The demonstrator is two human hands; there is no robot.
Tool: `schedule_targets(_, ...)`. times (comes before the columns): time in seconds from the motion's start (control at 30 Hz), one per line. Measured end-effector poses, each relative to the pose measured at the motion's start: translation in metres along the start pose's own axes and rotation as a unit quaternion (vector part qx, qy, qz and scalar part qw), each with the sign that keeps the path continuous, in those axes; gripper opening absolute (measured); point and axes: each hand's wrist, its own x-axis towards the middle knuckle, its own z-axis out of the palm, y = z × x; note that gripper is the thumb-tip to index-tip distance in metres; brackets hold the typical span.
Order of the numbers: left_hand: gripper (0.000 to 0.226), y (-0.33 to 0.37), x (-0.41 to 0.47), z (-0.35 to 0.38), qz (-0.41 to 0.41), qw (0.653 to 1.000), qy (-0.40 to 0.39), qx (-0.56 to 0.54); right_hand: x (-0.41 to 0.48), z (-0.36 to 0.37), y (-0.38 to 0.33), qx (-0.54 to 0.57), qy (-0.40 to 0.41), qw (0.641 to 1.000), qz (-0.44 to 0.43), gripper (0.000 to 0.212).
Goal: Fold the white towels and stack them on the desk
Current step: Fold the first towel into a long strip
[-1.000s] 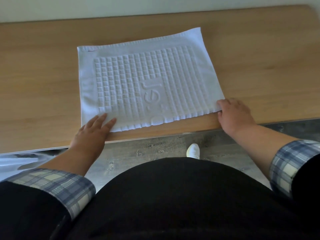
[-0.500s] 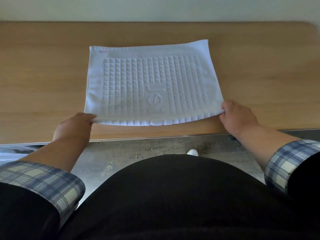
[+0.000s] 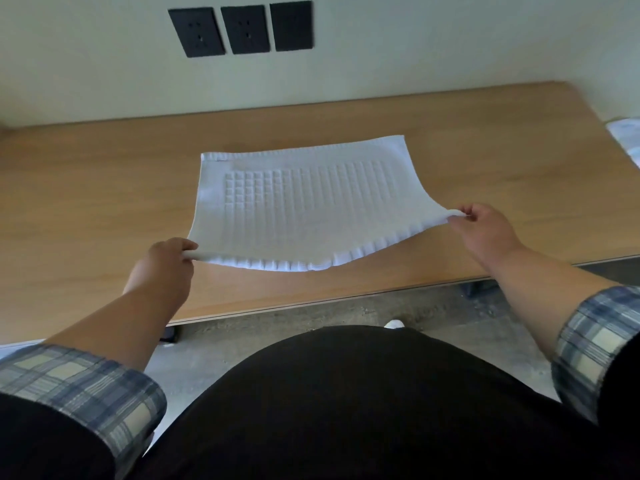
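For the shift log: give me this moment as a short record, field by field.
surface: wooden desk
item: white towel, waffle pattern up
towel state: far edge on the desk, near edge lifted
left hand: pinching the near left corner
right hand: pinching the near right corner
wall: three black outlets
stack of folded towels: none in view

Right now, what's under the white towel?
The wooden desk lies under the white towel. The left hand and right hand lift its near corners. Anything beneath its flat middle is covered.
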Motion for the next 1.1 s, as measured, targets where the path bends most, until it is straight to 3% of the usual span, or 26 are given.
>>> schedule_targets(0.13,0.017,0.01,0.012,-0.014,0.002,0.999,0.041,-0.032,0.004,0.002,-0.022,0.051,0.021,0.998,0.017,0.01)
schedule_targets(0.33,0.034,0.018,0.045,-0.022,-0.119,0.984,0.069,-0.109,0.036,0.003,-0.05,0.106,0.092,0.989,0.045,0.03)
schedule_targets(0.63,0.036,0.048,0.119,-0.019,-0.156,0.947,0.157,-0.234,0.138,0.019,-0.071,0.058,0.115,0.992,-0.001,0.022)
schedule_targets(0.97,0.036,0.068,0.218,0.014,-0.176,0.952,0.18,-0.175,0.247,0.082,-0.064,0.032,0.096,0.994,0.033,0.035)
schedule_targets(1.1,0.034,0.061,0.236,0.032,-0.209,0.962,0.127,-0.124,0.274,0.099,-0.051,-0.017,0.068,0.997,0.044,0.034)
